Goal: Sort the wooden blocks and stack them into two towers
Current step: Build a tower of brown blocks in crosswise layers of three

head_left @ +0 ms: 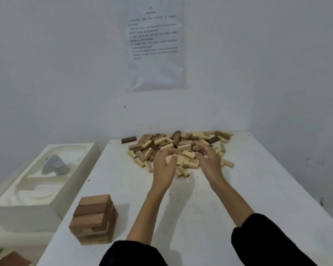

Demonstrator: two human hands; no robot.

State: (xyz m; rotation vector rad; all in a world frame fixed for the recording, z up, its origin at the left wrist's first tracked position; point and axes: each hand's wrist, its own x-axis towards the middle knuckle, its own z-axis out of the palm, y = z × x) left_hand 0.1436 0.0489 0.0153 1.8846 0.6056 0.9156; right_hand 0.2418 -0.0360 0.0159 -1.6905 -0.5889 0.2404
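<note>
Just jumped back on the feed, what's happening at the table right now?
A person has both hands in the pile of loose wooden blocks at the far end of the white table. The left hand and right hand curl over light-coloured blocks; whether either actually grips one is unclear. One tower of darker blocks stands at the near left. No second tower shows yet.
</note>
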